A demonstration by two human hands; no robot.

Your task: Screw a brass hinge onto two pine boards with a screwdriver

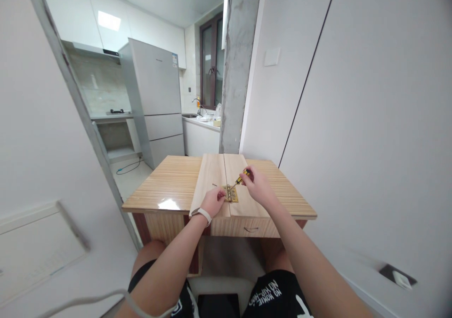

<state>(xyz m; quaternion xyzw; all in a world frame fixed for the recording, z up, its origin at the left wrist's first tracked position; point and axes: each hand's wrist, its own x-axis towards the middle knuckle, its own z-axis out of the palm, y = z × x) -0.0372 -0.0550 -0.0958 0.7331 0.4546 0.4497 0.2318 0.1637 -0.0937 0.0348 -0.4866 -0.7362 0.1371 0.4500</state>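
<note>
Right hand [257, 184] grips the yellow-and-black-handled screwdriver [239, 180], its shaft slanting down-left to the brass hinge [231, 194], which the nearer, curled left hand [213, 200] steadies.

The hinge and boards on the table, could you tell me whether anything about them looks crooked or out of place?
Nothing stands out. The hinge lies flat across the seam of the two boards, the left hand steadies it, and the right hand holds the screwdriver.

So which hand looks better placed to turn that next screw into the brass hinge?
Probably the right hand: it already grips the screwdriver, whose tip points down at the hinge. The left hand rests at the hinge's left edge on the boards, seemingly steadying it.
</note>
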